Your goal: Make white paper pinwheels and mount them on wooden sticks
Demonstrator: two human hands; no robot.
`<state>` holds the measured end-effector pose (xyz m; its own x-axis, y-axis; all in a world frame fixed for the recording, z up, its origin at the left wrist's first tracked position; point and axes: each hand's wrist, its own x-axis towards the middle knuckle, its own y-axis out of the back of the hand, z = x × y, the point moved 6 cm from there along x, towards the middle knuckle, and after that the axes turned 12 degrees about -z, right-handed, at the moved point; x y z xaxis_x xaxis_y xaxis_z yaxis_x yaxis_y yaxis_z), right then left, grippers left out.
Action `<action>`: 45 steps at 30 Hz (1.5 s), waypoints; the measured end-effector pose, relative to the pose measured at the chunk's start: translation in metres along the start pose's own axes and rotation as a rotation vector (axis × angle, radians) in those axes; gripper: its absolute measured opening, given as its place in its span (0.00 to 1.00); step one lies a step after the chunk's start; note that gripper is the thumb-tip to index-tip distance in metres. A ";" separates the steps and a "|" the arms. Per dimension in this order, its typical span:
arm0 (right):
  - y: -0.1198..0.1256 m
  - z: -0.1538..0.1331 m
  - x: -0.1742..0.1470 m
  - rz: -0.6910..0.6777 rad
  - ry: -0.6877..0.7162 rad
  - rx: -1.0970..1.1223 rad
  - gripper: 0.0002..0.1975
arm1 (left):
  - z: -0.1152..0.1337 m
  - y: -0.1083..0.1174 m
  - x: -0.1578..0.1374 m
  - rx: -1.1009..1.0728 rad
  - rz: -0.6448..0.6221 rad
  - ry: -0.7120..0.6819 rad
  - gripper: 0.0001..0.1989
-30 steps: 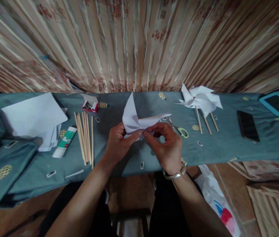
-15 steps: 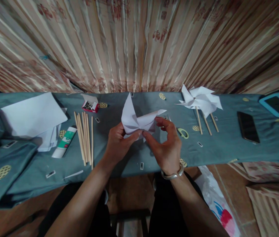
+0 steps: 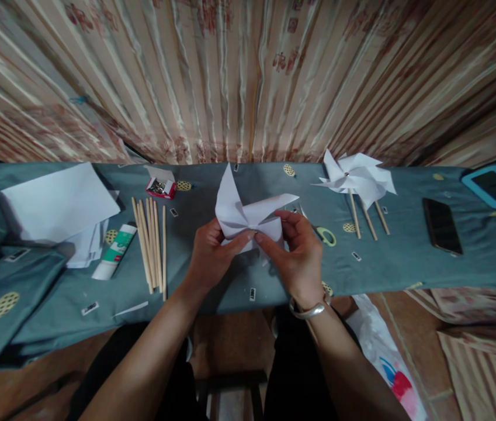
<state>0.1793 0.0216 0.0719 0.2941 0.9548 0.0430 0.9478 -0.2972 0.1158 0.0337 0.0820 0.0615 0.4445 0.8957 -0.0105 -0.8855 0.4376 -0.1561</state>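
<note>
A white paper pinwheel (image 3: 248, 217), without a stick, is held in the air over the middle of the table. My left hand (image 3: 213, 248) grips its left side, thumb pressed near the centre. On the other side my right hand (image 3: 297, 248) holds it, with the thumb at the centre and the fingers behind the right blade. Both thumb tips nearly meet at the middle. Whatever is beneath them is too small to make out. Partly hidden behind my right hand lies a pair of scissors with a pale green handle (image 3: 326, 236).
On the left are white paper sheets (image 3: 61, 196), a glue tube (image 3: 115, 251), several wooden sticks (image 3: 150, 245) and a red box of small metal pieces (image 3: 160, 186). Finished pinwheels on sticks (image 3: 361, 178), a phone (image 3: 441, 225) and a blue-framed tablet (image 3: 495, 186) lie right. A curtain (image 3: 248, 82) hangs behind.
My right fingers have slid down from the upper edge of the right blade to behind it. The lower right part of the paper has spread out. My left hand has barely moved.
</note>
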 end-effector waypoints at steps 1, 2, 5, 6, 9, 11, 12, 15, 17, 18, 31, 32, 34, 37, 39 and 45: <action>0.000 0.000 0.000 -0.008 -0.002 0.015 0.22 | 0.000 0.000 0.000 -0.008 -0.002 0.006 0.13; -0.001 0.001 0.001 -0.017 -0.004 0.035 0.21 | 0.000 0.000 0.000 -0.022 -0.005 0.012 0.13; -0.001 0.005 0.002 -0.047 -0.018 0.105 0.21 | -0.001 -0.001 -0.001 -0.075 -0.014 0.020 0.14; -0.002 0.006 0.002 -0.061 -0.028 0.120 0.21 | -0.002 -0.002 -0.001 -0.088 -0.017 0.020 0.14; -0.003 0.009 0.003 -0.103 -0.069 0.153 0.21 | -0.003 -0.004 -0.001 -0.114 -0.022 0.016 0.16; -0.004 0.010 0.003 -0.115 -0.092 0.182 0.21 | -0.003 -0.005 -0.001 -0.124 -0.024 0.019 0.16; -0.004 0.011 0.002 -0.117 -0.104 0.198 0.21 | -0.003 -0.005 -0.001 -0.128 -0.024 0.022 0.17; -0.005 0.011 0.002 -0.113 -0.133 0.252 0.22 | -0.004 -0.005 -0.001 -0.148 -0.022 0.029 0.16; -0.006 0.010 0.001 -0.111 -0.147 0.286 0.22 | -0.004 -0.004 -0.001 -0.153 -0.018 0.035 0.16; -0.007 0.010 0.001 -0.109 -0.150 0.296 0.22 | -0.005 -0.004 -0.001 -0.151 -0.017 0.040 0.16; -0.006 0.009 0.002 -0.121 -0.099 0.205 0.17 | -0.012 -0.002 -0.001 -0.148 -0.004 0.066 0.17; -0.006 0.009 0.002 -0.113 -0.097 0.197 0.17 | -0.012 -0.002 -0.001 -0.144 0.001 0.065 0.17; -0.005 0.008 0.002 -0.100 -0.091 0.178 0.16 | -0.011 -0.002 -0.002 -0.137 0.001 0.054 0.16; -0.005 0.005 0.001 -0.095 -0.073 0.152 0.15 | -0.009 -0.002 -0.003 -0.121 -0.007 0.048 0.12; -0.005 0.004 0.001 -0.097 -0.064 0.146 0.16 | -0.009 -0.002 -0.004 -0.116 -0.007 0.056 0.10; -0.005 0.005 0.000 -0.087 -0.059 0.119 0.19 | -0.009 -0.001 -0.004 -0.091 -0.006 0.071 0.10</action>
<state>0.1749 0.0228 0.0665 0.2137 0.9767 -0.0209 0.9769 -0.2137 -0.0015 0.0340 0.0775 0.0530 0.4608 0.8840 -0.0784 -0.8685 0.4309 -0.2451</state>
